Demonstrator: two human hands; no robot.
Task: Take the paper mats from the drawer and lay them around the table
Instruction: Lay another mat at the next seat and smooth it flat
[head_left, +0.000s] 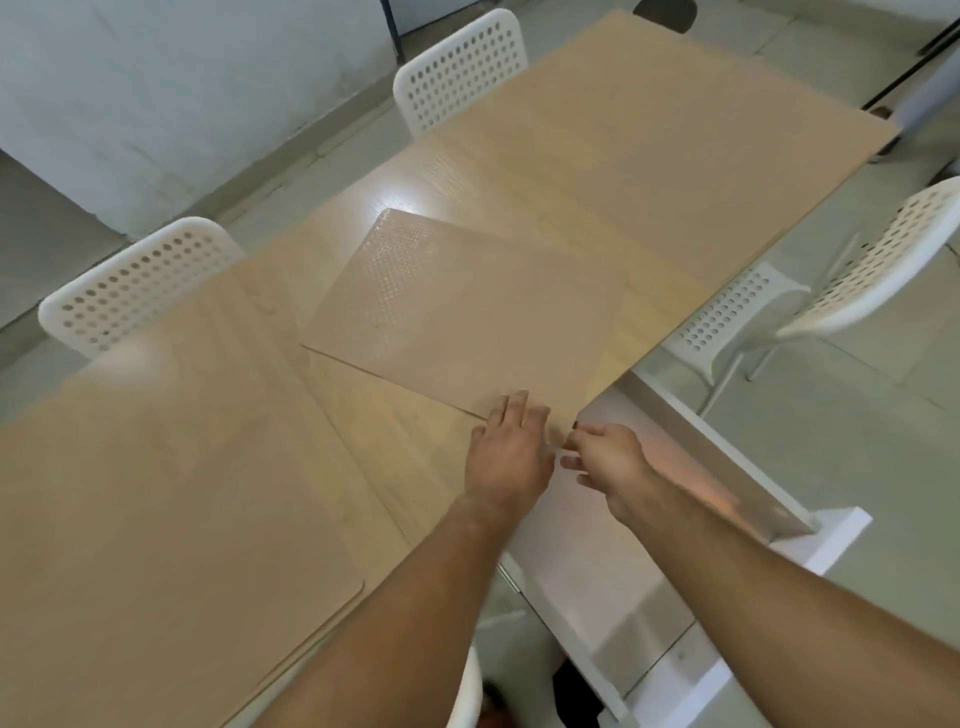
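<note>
A tan paper mat (467, 317) lies tilted on the middle of the light wooden table (467, 171). Its near corner reaches the table's right edge. My left hand (506, 447) rests flat on the mat's near edge, fingers spread. My right hand (605, 457) is just beside it, thumb and forefinger pinched at the mat's near corner. A second mat (171, 499) lies at the near left and a third mat (691, 156) at the far end. The white drawer (691, 447) stands pulled out under my right forearm; I cannot see any mats inside it.
Two white perforated chairs (460, 67) (140, 291) stand along the table's far side, and another chair (841, 280) is on the right past the drawer. A white chair edge (467, 691) shows below my arms. Pale floor tiles surround the table.
</note>
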